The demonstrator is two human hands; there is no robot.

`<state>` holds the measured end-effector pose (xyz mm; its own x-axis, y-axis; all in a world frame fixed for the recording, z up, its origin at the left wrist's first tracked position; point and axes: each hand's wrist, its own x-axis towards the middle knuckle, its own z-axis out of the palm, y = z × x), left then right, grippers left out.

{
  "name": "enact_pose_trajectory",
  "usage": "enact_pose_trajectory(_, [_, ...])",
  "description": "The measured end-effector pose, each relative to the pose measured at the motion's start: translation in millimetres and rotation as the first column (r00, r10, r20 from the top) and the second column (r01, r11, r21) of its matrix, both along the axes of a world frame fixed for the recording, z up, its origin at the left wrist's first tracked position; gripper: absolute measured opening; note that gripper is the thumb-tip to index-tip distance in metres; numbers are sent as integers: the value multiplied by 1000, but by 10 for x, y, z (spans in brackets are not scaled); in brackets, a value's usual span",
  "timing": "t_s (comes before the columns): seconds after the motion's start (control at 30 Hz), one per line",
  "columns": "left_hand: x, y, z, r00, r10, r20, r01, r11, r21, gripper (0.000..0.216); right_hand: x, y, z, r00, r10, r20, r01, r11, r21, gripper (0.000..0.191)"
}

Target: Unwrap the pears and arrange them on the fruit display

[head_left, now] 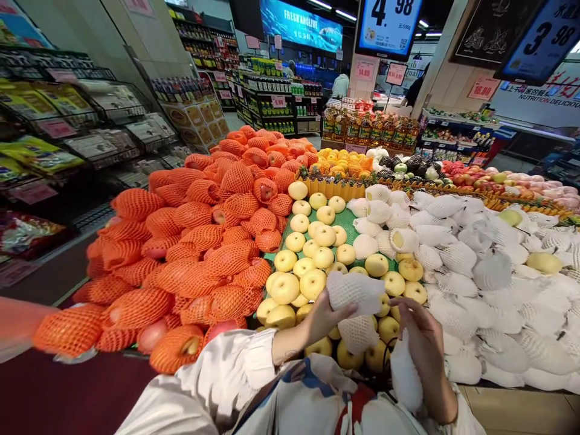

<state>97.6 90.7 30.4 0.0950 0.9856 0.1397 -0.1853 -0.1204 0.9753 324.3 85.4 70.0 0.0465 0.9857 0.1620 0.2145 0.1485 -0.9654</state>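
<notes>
My left hand (324, 317) pinches a white foam net sleeve (354, 291) above a pile of bare yellow pears (312, 266). My right hand (421, 338) is curled, fingers closed on another white foam net (405, 377) near my chest. A further foam net (359, 333) lies between my two hands on the pears. I wear a white sleeve (226, 377).
Apples in orange foam nets (203, 241) are heaped on the left. Fruit wrapped in white nets (475, 272) fills the right. Behind lie oranges (342, 162) and other fruit. Shelves (67, 133) line the left aisle. Price signs (389, 24) hang overhead.
</notes>
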Motion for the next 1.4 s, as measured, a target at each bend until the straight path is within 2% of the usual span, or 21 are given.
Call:
enact_pose_trajectory(0.1, [14,-139,-117,997,73,-3,-73,997,-32,78,-129,18,-49,990,100,-98,-106,993,-56,43])
enact_pose_trajectory(0.17, [49,-206,-169,994,104,14,-103,993,-60,85,-216,65,-128,984,103,-147,-115,991,-75,44])
enact_pose_trajectory(0.3, [106,-217,-234,977,205,50,-201,977,-78,80,-285,211,-298,972,78,-223,-108,986,-125,40])
enact_pose_trajectory(0.43, [96,-137,-306,946,321,-52,-320,947,27,69,-258,295,-458,963,119,-244,-166,969,-182,36])
enact_pose_trajectory(0.5, [56,-99,-326,910,383,-160,-358,919,164,62,-246,299,-509,969,136,-206,-182,958,-223,49])
enact_pose_trajectory(0.57, [-3,-71,-312,871,403,-279,-313,895,316,55,-266,298,-534,969,183,-167,-218,950,-224,67])
enact_pose_trajectory(0.63, [-65,-46,-264,834,392,-388,-210,876,434,52,-326,309,-546,949,262,-175,-294,937,-189,73])
enact_pose_trajectory(0.73, [-138,4,-160,761,416,-499,-132,851,508,49,-444,353,-577,916,330,-226,-370,915,-161,65])
enact_pose_trajectory(0.83, [-194,72,-66,685,466,-559,-157,845,511,44,-501,395,-608,943,275,-189,-302,944,-132,46])
enact_pose_trajectory(0.93, [-248,110,1,637,527,-562,-233,827,512,52,-490,417,-606,979,199,-41,-201,979,-43,24])
enact_pose_trajectory(0.97, [-259,107,19,624,552,-554,-263,815,516,54,-488,425,-602,982,187,18,-186,982,-14,24])
enact_pose_trajectory(1.03, [-258,80,45,584,604,-542,-299,781,549,53,-507,450,-605,979,176,103,-182,982,47,39])
enact_pose_trajectory(1.13, [-224,39,59,497,677,-543,-272,715,644,48,-584,498,-631,977,167,136,-188,968,166,75])
enact_pose_trajectory(1.17, [-225,44,57,470,694,-545,-260,699,666,47,-608,515,-633,977,160,141,-187,961,204,81])
enact_pose_trajectory(1.23, [-291,96,47,433,706,-560,-282,696,660,45,-629,559,-594,975,147,165,-186,949,255,81])
enact_pose_trajectory(1.33, [-616,238,27,341,722,-602,-482,684,548,42,-582,717,-378,981,122,148,-150,968,199,70])
enact_pose_trajectory(1.4, [-938,310,6,231,738,-634,-660,598,456,37,-539,942,-136,989,134,70,-136,990,38,62])
